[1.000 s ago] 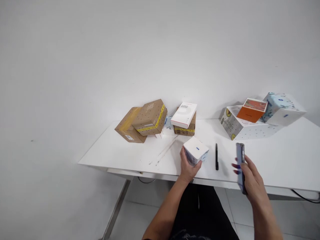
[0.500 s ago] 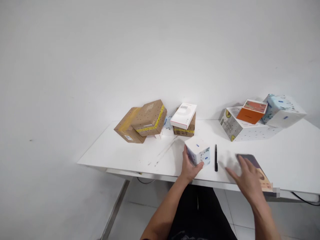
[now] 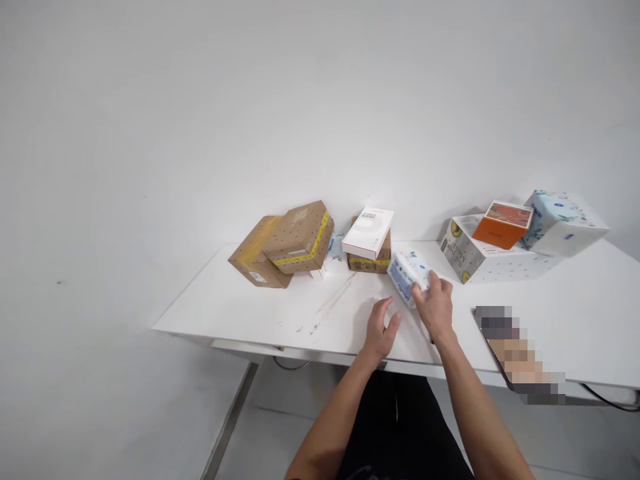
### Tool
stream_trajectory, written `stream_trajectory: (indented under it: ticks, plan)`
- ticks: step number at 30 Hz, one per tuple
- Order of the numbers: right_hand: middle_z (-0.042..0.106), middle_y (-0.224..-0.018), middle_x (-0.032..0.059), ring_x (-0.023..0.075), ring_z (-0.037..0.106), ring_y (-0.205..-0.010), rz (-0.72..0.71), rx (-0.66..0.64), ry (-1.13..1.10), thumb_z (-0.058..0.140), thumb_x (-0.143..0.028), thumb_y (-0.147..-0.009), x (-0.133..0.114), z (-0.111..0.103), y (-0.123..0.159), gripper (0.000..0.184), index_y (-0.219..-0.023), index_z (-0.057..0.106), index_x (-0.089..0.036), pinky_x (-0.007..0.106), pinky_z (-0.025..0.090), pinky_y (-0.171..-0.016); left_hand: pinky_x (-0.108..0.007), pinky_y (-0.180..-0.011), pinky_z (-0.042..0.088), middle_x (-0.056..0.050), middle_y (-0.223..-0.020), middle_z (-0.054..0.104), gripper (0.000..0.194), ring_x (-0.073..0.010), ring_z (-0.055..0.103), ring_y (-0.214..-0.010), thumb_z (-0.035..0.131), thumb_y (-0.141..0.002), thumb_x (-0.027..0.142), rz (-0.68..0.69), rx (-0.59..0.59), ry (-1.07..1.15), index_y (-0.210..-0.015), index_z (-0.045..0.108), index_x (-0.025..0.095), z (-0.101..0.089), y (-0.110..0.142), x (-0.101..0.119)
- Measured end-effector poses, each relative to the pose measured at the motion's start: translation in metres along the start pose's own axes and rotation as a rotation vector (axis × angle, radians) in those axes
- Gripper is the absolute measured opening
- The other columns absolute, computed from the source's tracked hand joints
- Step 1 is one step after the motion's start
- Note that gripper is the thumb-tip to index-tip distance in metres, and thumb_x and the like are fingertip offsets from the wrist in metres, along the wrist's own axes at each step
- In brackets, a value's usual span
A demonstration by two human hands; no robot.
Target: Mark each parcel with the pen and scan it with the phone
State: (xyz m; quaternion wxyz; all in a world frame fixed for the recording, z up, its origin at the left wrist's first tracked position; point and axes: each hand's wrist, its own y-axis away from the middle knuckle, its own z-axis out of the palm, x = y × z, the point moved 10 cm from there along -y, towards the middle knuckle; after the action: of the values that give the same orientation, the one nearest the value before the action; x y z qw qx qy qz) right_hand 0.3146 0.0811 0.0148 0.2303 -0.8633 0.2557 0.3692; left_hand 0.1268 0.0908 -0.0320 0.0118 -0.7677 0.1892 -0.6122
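My right hand (image 3: 435, 308) grips a small white and blue printed box (image 3: 411, 270) by its right side, just right of the small brown carton (image 3: 369, 264). My left hand (image 3: 381, 328) is near the table's front edge, below that box, with thumb and fingers apart and nothing between them. A smartphone (image 3: 515, 353), partly blurred out, lies at the front edge right of my right arm. The black pen is almost wholly hidden under my right hand and wrist.
Two brown cartons (image 3: 299, 237) lean together at the left. A white power bank box (image 3: 369, 231) tops the small carton. At the right, a large white box (image 3: 493, 257) carries an orange box (image 3: 503, 227) and a blue floral box (image 3: 565, 223). The white table (image 3: 225, 307) adjoins the wall.
My right hand laid the phone on the table, then moved left and took the small white and blue box. My left hand let go of it. The box moved back and turned.
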Motion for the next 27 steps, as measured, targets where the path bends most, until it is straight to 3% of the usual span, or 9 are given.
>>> stream_trajectory:
  ticks: [3,8,10,15,18,21,24,27]
  plan:
    - [0.048,-0.118,0.0186,0.0319,0.055,-0.102,0.031,0.076,0.032,0.052,-0.046,-0.077,-0.002,-0.010,-0.024,0.056,-0.122,0.059,-0.014,0.049,0.042,-0.093,-0.045,-0.100,0.044,-0.012,-0.116,0.061,0.035,-0.0244,0.055,-0.113,0.049,-0.091,0.037,0.094,0.062,-0.115,-0.119,0.058,0.019,-0.010,0.010,0.003]
    - [0.043,-0.123,0.0212,0.0355,0.050,-0.111,0.004,0.187,0.020,0.055,-0.048,-0.076,0.004,-0.019,-0.039,0.060,-0.124,0.056,-0.013,0.052,0.040,-0.094,-0.044,-0.095,0.048,-0.011,-0.110,0.063,0.030,-0.0239,0.057,-0.108,0.050,-0.090,0.034,0.147,0.061,-0.207,-0.114,0.061,0.019,-0.007,0.011,0.008]
    - [0.038,-0.130,0.0236,0.0369,0.046,-0.117,-0.034,0.172,-0.030,0.054,-0.050,-0.077,0.005,-0.005,-0.044,0.063,-0.127,0.054,-0.012,0.054,0.038,-0.097,-0.044,-0.095,0.048,-0.011,-0.109,0.064,0.029,-0.0237,0.058,-0.106,0.051,-0.090,0.034,0.156,0.059,-0.223,-0.113,0.062,0.019,-0.005,0.010,0.009]
    - [0.038,-0.140,0.0205,0.0303,0.048,-0.120,-0.164,-0.073,-0.171,0.046,-0.051,-0.081,-0.007,0.061,-0.057,0.059,-0.130,0.051,-0.016,0.045,0.047,-0.090,-0.043,-0.093,0.049,-0.010,-0.106,0.065,0.026,-0.0226,0.059,-0.103,0.051,-0.089,0.031,0.171,0.063,-0.224,-0.109,0.063,0.019,-0.005,0.010,0.009]
    - [0.040,-0.142,0.0171,0.0290,0.043,-0.127,-0.220,-0.117,-0.197,0.044,-0.049,-0.082,-0.014,0.071,-0.061,0.057,-0.131,0.050,-0.020,0.042,0.049,-0.088,-0.042,-0.093,0.050,-0.010,-0.105,0.065,0.025,-0.0222,0.059,-0.102,0.052,-0.089,0.030,0.177,0.066,-0.228,-0.108,0.063,0.018,-0.005,0.011,0.008]
    - [0.039,-0.140,0.0184,0.0308,0.038,-0.130,-0.290,-0.002,-0.168,0.046,-0.046,-0.082,-0.022,0.035,-0.067,0.057,-0.132,0.049,-0.018,0.048,0.042,-0.096,-0.042,-0.092,0.050,-0.010,-0.103,0.065,0.024,-0.0218,0.059,-0.101,0.052,-0.088,0.029,0.186,0.062,-0.237,-0.106,0.064,0.018,-0.004,0.011,0.007]
    - [0.043,-0.131,0.0204,0.0333,0.038,-0.125,-0.382,0.353,0.017,0.051,-0.042,-0.081,-0.035,-0.043,-0.076,0.053,-0.126,0.054,-0.013,0.054,0.031,-0.101,-0.042,-0.091,0.051,-0.010,-0.103,0.065,0.023,-0.0221,0.060,-0.100,0.053,-0.088,0.028,0.187,0.055,-0.236,-0.104,0.065,0.018,-0.003,0.010,0.007]
    - [0.035,-0.137,0.0231,0.0386,0.029,-0.126,-0.309,0.597,0.195,0.057,-0.043,-0.080,-0.039,-0.108,-0.094,0.052,-0.123,0.057,-0.014,0.058,0.025,-0.096,-0.043,-0.090,0.051,-0.010,-0.102,0.065,0.022,-0.0224,0.060,-0.099,0.054,-0.087,0.028,0.195,0.054,-0.231,-0.103,0.066,0.019,-0.003,0.010,0.009]
